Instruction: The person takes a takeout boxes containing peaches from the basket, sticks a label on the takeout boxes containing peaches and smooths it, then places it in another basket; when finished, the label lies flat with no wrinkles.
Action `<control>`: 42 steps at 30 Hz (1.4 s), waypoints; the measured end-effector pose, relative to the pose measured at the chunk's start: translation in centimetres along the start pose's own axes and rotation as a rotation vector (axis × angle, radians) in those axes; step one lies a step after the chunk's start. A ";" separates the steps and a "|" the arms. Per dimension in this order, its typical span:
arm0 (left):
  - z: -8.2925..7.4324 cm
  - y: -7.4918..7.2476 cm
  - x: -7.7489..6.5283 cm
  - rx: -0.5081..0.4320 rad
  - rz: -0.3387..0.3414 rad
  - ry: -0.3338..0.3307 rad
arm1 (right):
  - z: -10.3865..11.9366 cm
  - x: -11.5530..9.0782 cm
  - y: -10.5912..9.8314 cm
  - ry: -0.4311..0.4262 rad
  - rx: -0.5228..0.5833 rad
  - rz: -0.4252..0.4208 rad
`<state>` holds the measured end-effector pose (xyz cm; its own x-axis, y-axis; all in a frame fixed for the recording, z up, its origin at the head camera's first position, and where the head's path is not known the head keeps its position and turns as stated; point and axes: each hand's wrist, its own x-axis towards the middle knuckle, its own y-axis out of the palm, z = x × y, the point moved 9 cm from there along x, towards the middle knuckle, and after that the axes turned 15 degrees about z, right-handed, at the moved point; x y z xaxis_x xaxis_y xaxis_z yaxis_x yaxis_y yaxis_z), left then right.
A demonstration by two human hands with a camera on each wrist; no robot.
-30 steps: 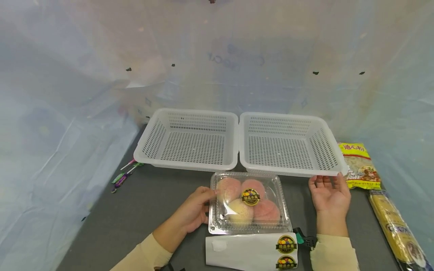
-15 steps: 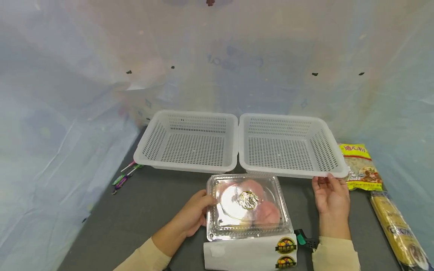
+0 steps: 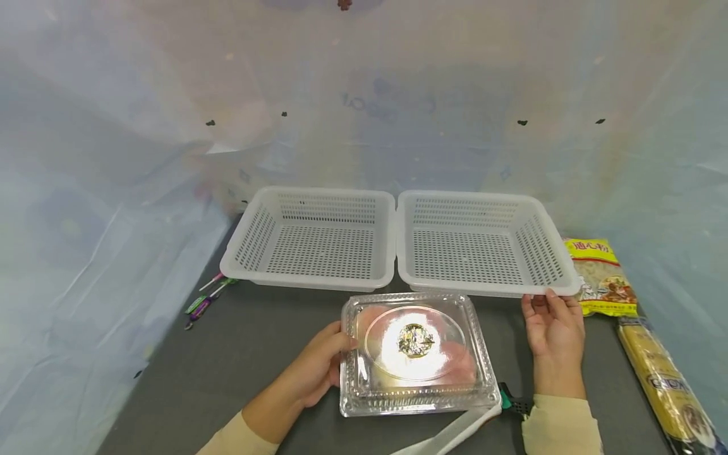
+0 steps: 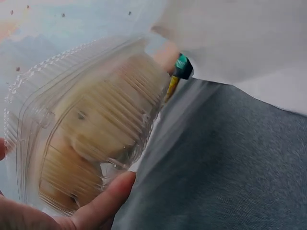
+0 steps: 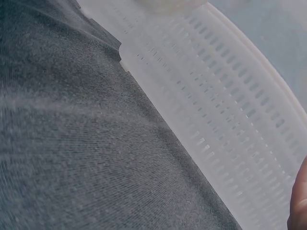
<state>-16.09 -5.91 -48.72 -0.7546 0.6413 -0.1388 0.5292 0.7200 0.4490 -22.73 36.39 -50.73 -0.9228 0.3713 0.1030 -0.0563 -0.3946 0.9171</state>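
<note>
My left hand point(image 3: 318, 370) grips the left side of a clear plastic fruit box point(image 3: 418, 404), thumb on top and fingers underneath. Its lid carries a round black and gold sticker point(image 3: 415, 341), washed out by glare, with pink and yellow round fruit inside. The left wrist view looks at the tilted box's ribbed side point(image 4: 105, 120). Below the box, a white sticker sheet point(image 3: 440, 442) shows as a curved strip, mostly hidden. My right hand point(image 3: 554, 335), palm up, holds the front rim of the right white plastic basket point(image 3: 489, 290), fingers curled beneath the rim.
Beside the right basket stands a matching left basket point(image 3: 307, 280). Several wrapped lollipops point(image 3: 201, 304) lie at the far left. At the right are a yellow pasta bag point(image 3: 605, 281) and a long noodle pack point(image 3: 665, 385). A plastic sheet wall point(image 3: 364, 126) rises behind the baskets.
My left hand has drawn the fruit box slightly leftward and toward me, tilting it. The box now covers much of the sticker sheet, which has bent. My right hand stays at the basket rim.
</note>
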 end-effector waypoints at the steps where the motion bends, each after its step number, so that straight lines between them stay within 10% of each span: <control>1: -0.3 0.2 -0.1 0.003 0.016 0.012 | 0.0 0.0 0.0 -0.005 -0.004 -0.001; 10: -3.6 1.7 -0.1 0.045 0.121 0.112 | 0.1 0.0 -0.2 -0.036 -0.023 0.005; 18: -6.1 1.6 1.3 0.095 0.066 0.127 | 0.2 0.0 -0.1 -0.027 -0.070 0.029; 42: -11.1 0.4 10.7 0.132 0.028 0.126 | 0.1 -0.3 -0.3 0.027 -0.068 -0.009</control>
<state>-28.25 -1.64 -40.26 -0.7769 0.6295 -0.0120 0.5911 0.7359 0.3304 -22.36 36.46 -50.96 -0.9319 0.3531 0.0836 -0.0899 -0.4480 0.8895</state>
